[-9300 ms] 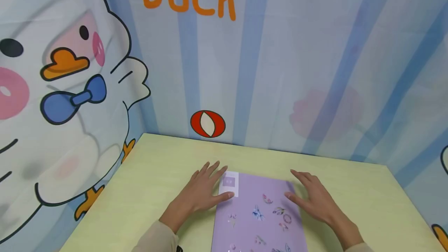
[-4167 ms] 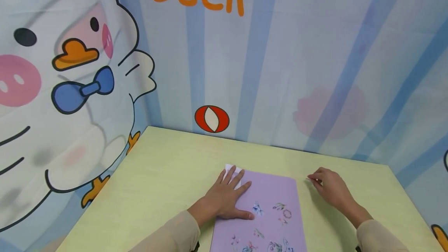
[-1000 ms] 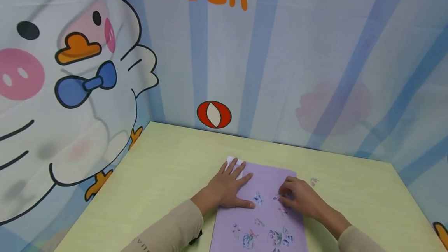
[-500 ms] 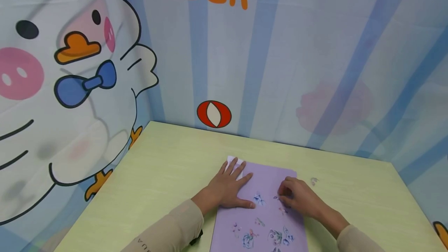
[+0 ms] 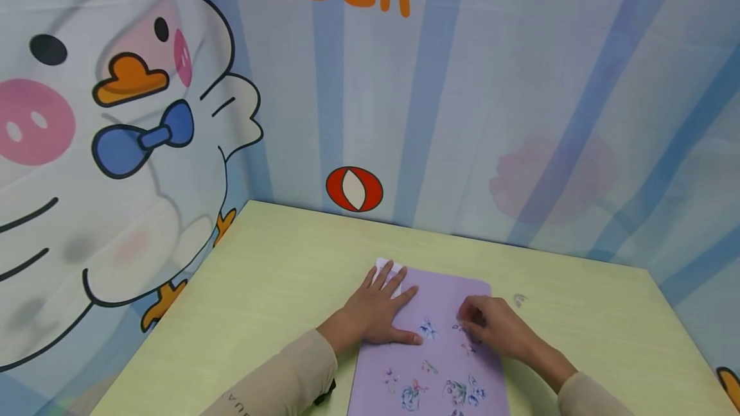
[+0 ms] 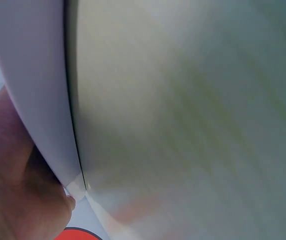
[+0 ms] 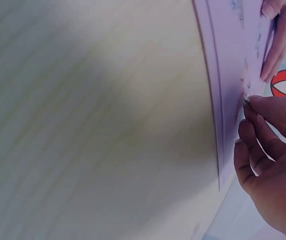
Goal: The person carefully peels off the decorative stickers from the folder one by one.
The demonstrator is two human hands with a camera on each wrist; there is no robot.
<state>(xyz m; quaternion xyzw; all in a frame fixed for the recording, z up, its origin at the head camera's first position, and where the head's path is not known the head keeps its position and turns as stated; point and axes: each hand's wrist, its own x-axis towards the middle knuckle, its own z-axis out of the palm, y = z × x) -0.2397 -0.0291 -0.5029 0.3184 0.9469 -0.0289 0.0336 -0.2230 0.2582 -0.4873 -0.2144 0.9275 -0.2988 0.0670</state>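
A purple sticker sheet (image 5: 442, 364) printed with several small flower stickers lies on the table. My left hand (image 5: 376, 313) is spread flat on its upper left part, covering most of a white label (image 5: 383, 264). Over the upper right side of the sheet, my right hand (image 5: 491, 323) pinches the edge of a small leafy sticker (image 7: 247, 101) between thumb and forefinger, the other fingers loosely bent. In the head view that hand hides most of this sticker. One loose clear sticker (image 5: 519, 300) lies on the table just right of the sheet.
The pale yellow table (image 5: 277, 262) meets a striped blue cloth backdrop (image 5: 451, 114) with duck drawings along its back edge. A red and white ball (image 5: 354, 189) is printed low on the backdrop.
Since the oldest frame, one sticker has gone from the sheet's top onto the table at right. My left hand has come down flat; my right hand has moved to another sticker, nearly still this last second.
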